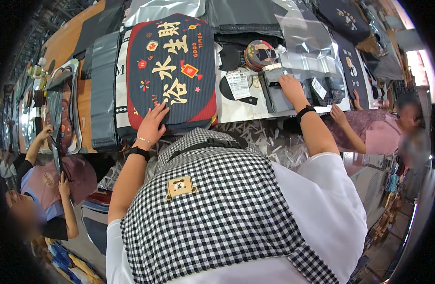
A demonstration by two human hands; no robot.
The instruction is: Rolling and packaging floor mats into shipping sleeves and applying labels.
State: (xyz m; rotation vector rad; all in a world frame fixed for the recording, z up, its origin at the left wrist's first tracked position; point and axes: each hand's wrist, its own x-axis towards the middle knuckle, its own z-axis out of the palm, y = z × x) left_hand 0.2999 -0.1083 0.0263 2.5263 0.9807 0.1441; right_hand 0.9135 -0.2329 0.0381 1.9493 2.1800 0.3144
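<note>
My left hand rests flat on the near edge of a dark navy mat with a red border and gold printed characters, fingers spread. My right hand reaches forward and presses on a folded grey plastic bag lying on the white table top. Both wrists wear black bands. A black-and-white checked apron covers my front.
Grey packing bags lie left of the mat, clear plastic bags at the right. A paper tag, black round pieces and a stack of round coasters lie between. Other people work at left and right.
</note>
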